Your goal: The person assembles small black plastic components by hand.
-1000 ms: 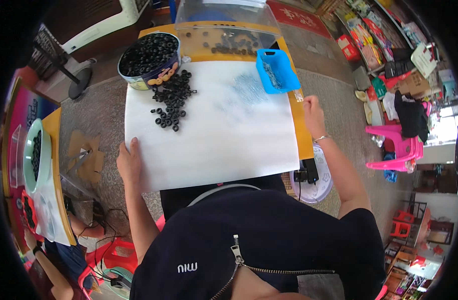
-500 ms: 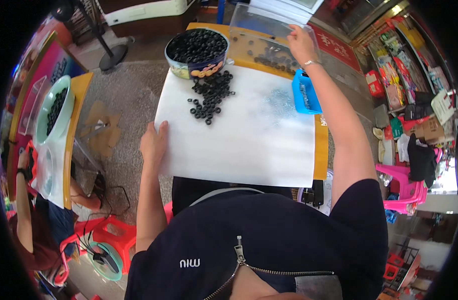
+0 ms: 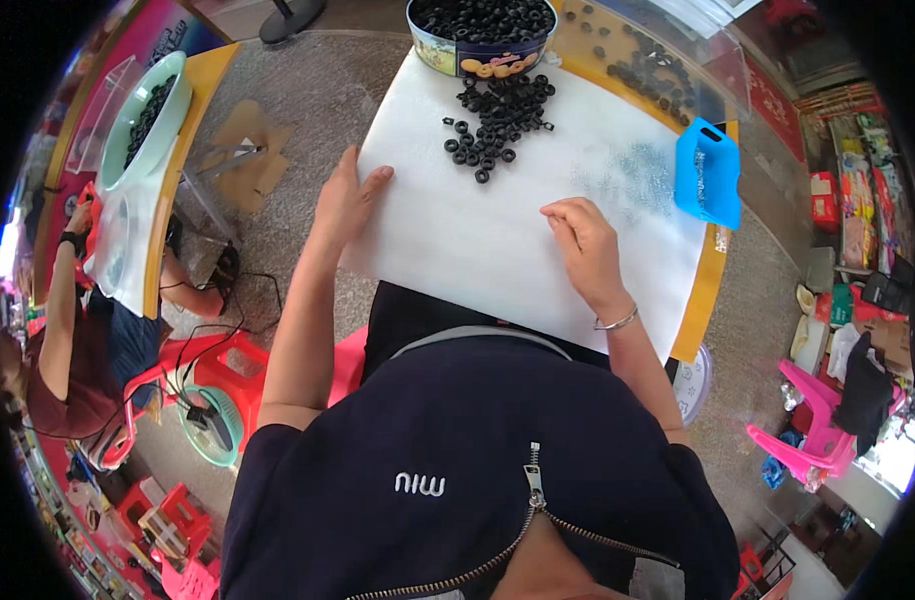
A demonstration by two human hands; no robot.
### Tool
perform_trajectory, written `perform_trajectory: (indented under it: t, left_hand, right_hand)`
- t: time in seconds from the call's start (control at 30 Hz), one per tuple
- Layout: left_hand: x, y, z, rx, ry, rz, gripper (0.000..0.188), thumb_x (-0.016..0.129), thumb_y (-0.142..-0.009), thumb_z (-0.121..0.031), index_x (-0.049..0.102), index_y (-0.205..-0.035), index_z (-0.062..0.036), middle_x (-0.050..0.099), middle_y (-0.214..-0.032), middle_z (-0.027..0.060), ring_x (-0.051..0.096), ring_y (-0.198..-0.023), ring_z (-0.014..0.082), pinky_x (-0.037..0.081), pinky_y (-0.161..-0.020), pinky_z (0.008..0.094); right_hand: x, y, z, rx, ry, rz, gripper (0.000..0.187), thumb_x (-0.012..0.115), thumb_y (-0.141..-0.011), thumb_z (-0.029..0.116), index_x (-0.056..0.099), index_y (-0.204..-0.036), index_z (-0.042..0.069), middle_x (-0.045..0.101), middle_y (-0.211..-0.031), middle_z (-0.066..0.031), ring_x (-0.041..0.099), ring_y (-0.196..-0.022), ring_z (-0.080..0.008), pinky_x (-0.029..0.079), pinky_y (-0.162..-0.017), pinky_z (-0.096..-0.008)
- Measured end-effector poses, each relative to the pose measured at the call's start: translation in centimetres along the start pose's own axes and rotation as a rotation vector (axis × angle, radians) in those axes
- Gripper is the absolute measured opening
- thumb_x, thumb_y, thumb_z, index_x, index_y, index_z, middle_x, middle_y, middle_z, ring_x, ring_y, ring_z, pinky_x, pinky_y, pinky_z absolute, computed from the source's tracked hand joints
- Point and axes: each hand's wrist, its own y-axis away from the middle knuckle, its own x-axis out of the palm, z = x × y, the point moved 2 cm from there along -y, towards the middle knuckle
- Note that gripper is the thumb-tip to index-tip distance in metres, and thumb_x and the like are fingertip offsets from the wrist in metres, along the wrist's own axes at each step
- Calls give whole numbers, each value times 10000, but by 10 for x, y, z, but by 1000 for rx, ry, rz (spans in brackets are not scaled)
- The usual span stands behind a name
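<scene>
My left hand (image 3: pixel 347 203) rests at the left edge of the white sheet (image 3: pixel 457 240), thumb spread from the fingers and nothing in it. Over the sheet's right half is my right hand (image 3: pixel 587 250), fingers curled in against the thumb; whatever they may hold is hidden or too small to see. A pile of small black rings (image 3: pixel 497 115) lies loose on the far part of the sheet. Behind it stands a round printed tin (image 3: pixel 487 58), heaped with more of them. Tiny shiny bits (image 3: pixel 637 180) are scattered near a blue plastic tray (image 3: pixel 707 175) at the right edge.
A clear plastic box (image 3: pixel 657 75) holding black pieces stands at the far right. Left of me, another person (image 3: pixel 62 350) sits at a second table (image 3: pixel 192 110) with a pale green bowl (image 3: pixel 167 130). A pink stool (image 3: pixel 812 425) is on the right-hand floor.
My right hand has come back from above the clear box, down over the sheet, its fingers now curled. The left hand stays at the sheet's left edge. The view has shifted.
</scene>
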Motion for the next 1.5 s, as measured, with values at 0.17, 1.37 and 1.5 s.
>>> perform_trajectory:
  t: [0.17,1.37,1.5]
  left_hand:
    - [-28,5,-43,334,-384,-297,569,707,-808,-328,532,-1245,-9,583,-1175,227,571,-1082,322,447,-916,416]
    - [57,33,-109,369,150,-74,221,690,-801,-67,683,-1019,-102,550,-1115,92,592,-853,203,503,-734,317]
    - [52,38,-105,381,367,-137,188,685,-816,-86,689,-1003,-100,584,-1089,88,601,-809,191,496,-717,290]
  right_hand:
    - [14,13,-3,86,-164,32,103,567,-861,31,641,-929,10,626,-862,-103,595,-765,-233,467,-703,-310]
    - [21,13,-16,-101,-65,-15,69,596,-817,35,619,-883,40,589,-805,-108,577,-775,-298,458,-692,-376]
    - [22,13,-16,-110,-64,-17,73,597,-818,35,622,-886,42,593,-808,-108,578,-774,-297,459,-688,-376]
